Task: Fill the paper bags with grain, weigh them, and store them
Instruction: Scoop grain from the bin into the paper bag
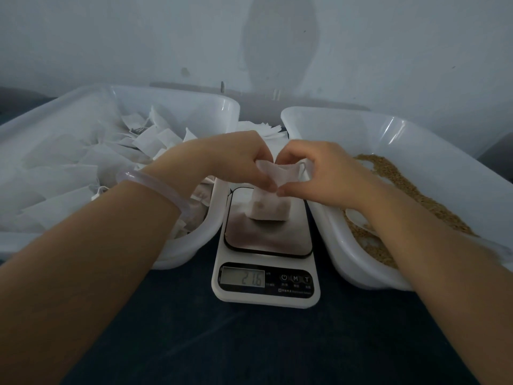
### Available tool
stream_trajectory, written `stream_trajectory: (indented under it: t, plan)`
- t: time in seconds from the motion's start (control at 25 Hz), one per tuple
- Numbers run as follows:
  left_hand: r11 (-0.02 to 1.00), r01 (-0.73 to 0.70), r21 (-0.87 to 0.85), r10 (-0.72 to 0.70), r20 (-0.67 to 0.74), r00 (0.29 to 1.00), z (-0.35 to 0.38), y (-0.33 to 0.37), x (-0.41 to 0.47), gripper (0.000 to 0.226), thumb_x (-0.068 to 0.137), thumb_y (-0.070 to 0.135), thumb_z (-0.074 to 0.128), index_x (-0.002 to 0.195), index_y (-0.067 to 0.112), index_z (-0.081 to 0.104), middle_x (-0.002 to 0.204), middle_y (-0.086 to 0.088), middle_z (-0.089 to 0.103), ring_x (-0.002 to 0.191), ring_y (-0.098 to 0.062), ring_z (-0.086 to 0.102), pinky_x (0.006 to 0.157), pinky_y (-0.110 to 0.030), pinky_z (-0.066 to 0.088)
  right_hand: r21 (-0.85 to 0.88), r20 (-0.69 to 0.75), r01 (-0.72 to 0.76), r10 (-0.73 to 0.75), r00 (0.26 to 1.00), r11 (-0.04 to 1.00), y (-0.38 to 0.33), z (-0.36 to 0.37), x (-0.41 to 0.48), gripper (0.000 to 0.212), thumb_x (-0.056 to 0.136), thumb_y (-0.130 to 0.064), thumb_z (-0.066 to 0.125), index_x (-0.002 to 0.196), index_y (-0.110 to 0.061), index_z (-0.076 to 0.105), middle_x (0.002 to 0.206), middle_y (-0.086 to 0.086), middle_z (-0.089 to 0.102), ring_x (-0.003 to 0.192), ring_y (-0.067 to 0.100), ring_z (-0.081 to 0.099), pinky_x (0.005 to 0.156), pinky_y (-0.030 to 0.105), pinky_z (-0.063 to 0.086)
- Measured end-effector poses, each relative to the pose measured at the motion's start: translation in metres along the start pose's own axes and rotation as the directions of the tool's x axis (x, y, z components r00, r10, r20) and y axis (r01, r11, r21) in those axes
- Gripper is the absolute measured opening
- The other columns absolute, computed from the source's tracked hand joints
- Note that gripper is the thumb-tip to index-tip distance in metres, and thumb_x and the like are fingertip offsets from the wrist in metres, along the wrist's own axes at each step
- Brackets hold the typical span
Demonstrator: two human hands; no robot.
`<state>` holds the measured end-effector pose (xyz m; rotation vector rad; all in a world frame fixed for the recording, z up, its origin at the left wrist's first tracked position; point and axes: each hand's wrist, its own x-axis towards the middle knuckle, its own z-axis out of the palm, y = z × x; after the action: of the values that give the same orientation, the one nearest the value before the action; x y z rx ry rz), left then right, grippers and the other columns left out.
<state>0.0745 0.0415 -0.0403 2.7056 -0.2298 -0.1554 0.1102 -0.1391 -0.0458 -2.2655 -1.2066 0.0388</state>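
Observation:
A small white paper bag (270, 208) with grain inside stands on the plate of a white digital scale (266, 287), whose display reads 21.6. My left hand (238, 159) pinches the left side of the bag's top edge. My right hand (319, 168) pinches the right side of the top, and a thin drawstring shows by its fingers. Brown grain (410, 198) lies in the white tub (416, 134) on the right. The white tub (194, 107) on the left holds several paper bags (83, 168).
The scale sits between the two tubs on a dark blue cloth (249, 343). More white paper bags (266, 129) lie behind the scale. A pale wall rises close behind the tubs. A clear bangle (155, 184) circles my left wrist.

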Motion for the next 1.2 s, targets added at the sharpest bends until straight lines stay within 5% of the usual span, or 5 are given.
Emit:
stream_trajectory:
  t: [0.52, 0.76, 1.0, 1.08, 1.2]
  plan:
    - [0.991, -0.012, -0.132, -0.002, -0.106, 0.994, -0.004, 0.003, -0.004, 0.025, 0.07, 0.038, 0.076, 0.067, 0.018, 0.063, 0.043, 0.014, 0.044, 0.042, -0.002, 0.039, 0.041, -0.011, 0.028, 0.096, -0.203, 0.036, -0.016, 0.979, 0.995, -0.002, -0.01, -0.003, 0.03, 0.072, -0.028, 0.079, 0.083, -0.045, 0.057, 0.076, -0.024, 0.066, 0.084, -0.009, 0.06, 0.076, 0.011, 0.042]
    - [0.773, -0.209, -0.599, 0.193, -0.091, 0.977, 0.002, 0.024, -0.007, 0.033, 0.073, -0.002, 0.075, 0.101, 0.003, 0.058, 0.08, -0.007, 0.065, 0.076, -0.015, 0.064, 0.068, -0.026, 0.052, 0.128, -0.494, 0.2, -0.112, 0.862, 0.971, -0.01, -0.029, 0.0, 0.023, 0.081, -0.022, 0.072, 0.076, -0.039, 0.057, 0.073, -0.024, 0.064, 0.078, -0.006, 0.063, 0.074, 0.008, 0.045]
    - [0.626, -0.111, -0.771, 0.081, -0.077, 0.994, 0.008, 0.03, -0.007, 0.026, 0.078, -0.017, 0.06, 0.099, -0.003, 0.057, 0.086, -0.013, 0.067, 0.085, -0.024, 0.071, 0.073, -0.032, 0.059, 0.338, -0.222, 0.091, -0.015, 0.975, 0.937, -0.01, -0.055, -0.015, 0.009, 0.087, -0.021, 0.064, 0.084, -0.029, 0.062, 0.09, -0.013, 0.068, 0.091, 0.0, 0.063, 0.084, 0.025, 0.05]
    - [0.612, -0.122, -0.782, 0.108, -0.07, 0.992, 0.01, 0.033, -0.006, 0.024, 0.08, -0.017, 0.057, 0.096, 0.002, 0.059, 0.087, -0.011, 0.069, 0.085, -0.026, 0.07, 0.069, -0.032, 0.059, 0.246, -0.105, 0.038, -0.013, 0.994, 0.968, -0.012, -0.063, -0.019, 0.006, 0.084, -0.029, 0.066, 0.089, -0.032, 0.068, 0.091, -0.016, 0.071, 0.091, 0.0, 0.065, 0.085, 0.029, 0.051]
    - [0.694, -0.107, -0.712, 0.126, -0.026, 0.992, 0.013, 0.043, -0.007, 0.024, 0.074, -0.006, 0.066, 0.095, 0.005, 0.059, 0.078, -0.004, 0.069, 0.073, -0.016, 0.067, 0.057, -0.024, 0.053, 0.135, -0.082, -0.004, 0.015, 0.997, 0.991, -0.02, -0.073, -0.026, 0.024, 0.077, -0.05, 0.059, 0.086, -0.032, 0.073, 0.062, -0.029, 0.064, 0.063, -0.008, 0.062, 0.066, 0.011, 0.045]
